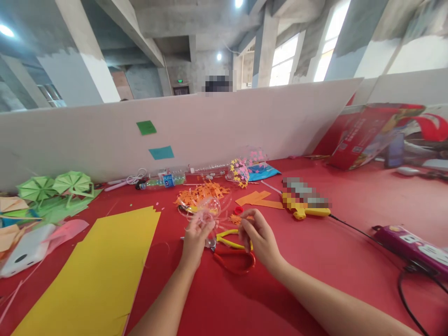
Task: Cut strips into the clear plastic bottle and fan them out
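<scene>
My left hand (198,233) grips a clear plastic bottle piece (209,205) whose upper part is cut into thin, spreading strips. My right hand (257,235) is held just to the right of it, thumb and fingertips pinched together; whatever is between them is too small to make out. Below and between the hands lies a cutting tool with a red handle (236,266) and a yellow handle (229,239), its head partly hidden. Orange star cut-outs (206,192) are heaped behind my left hand. A small red ring (238,210) rests beyond my right fingertips.
Yellow paper sheets (101,261) lie at left, near green paper umbrellas (72,182). A yellow glue gun (301,205) and a purple power strip (413,247) with cords are at right. Behind stand a labelled bottle (164,180), a star-covered clear piece (241,171) and a white partition (210,126).
</scene>
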